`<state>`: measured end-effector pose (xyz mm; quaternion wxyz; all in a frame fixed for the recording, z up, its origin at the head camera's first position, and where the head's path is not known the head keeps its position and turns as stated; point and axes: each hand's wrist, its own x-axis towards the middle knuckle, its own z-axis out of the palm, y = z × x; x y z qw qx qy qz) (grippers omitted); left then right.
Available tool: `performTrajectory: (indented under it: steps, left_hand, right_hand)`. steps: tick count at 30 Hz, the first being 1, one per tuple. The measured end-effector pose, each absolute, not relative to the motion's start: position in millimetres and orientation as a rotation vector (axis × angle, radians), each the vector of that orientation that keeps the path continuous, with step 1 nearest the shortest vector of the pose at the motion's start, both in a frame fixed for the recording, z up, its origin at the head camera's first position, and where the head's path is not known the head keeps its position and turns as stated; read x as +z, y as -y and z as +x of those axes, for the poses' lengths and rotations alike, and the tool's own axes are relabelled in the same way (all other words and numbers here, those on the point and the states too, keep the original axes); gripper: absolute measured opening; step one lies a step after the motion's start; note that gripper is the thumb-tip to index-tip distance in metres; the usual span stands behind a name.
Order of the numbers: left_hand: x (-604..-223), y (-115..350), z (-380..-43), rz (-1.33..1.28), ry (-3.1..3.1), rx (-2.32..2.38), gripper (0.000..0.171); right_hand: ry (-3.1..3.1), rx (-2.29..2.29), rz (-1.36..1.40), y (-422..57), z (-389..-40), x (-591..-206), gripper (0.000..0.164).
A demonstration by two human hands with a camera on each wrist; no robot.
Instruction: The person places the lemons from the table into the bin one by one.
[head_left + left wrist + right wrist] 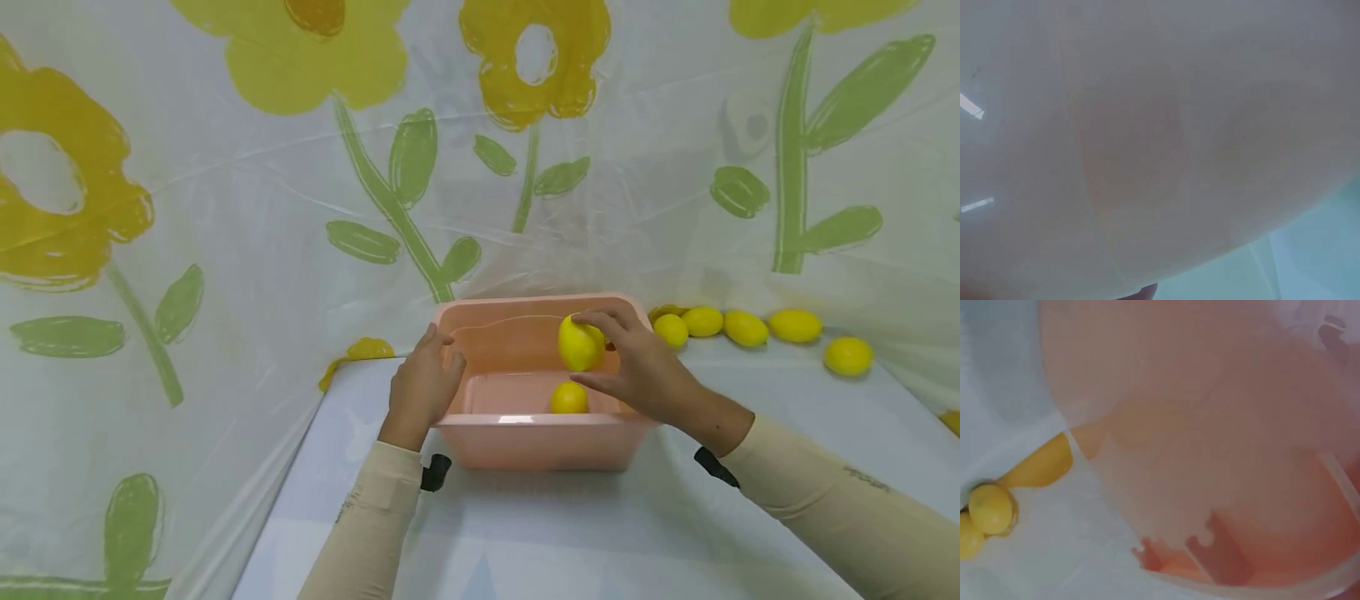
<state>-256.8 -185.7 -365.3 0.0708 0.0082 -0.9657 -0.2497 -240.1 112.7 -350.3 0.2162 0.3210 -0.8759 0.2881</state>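
Note:
A pink plastic basin (540,442) stands on the table in the head view. My left hand (426,379) is at its left side and holds the rim, with the underside of the grip hidden. Over the right part of the basin, my right hand (648,367) holds a yellow lemon (581,343) between the fingers above and the thumb below. A second lemon (569,398) lies on the basin floor beneath it. Both wrist views are hazy; the right one shows part of the basin (1229,556), but neither shows the grips clearly.
Several lemons lie in a row along the table's back right, among them one lemon (848,357) at the right end. A flower-printed cloth (285,192) hangs behind and to the left. The white table (540,533) extends in front of the basin.

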Motion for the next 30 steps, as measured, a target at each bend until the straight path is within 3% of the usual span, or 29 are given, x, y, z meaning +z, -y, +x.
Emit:
performTrajectory:
  steps: [30]
  left_hand:
    - [-366, 185, -259, 0.027, 2.88, -0.788, 0.05]
  right_hand:
    - [2.953, 0.826, 0.83, -76, -266, -367, 0.067]
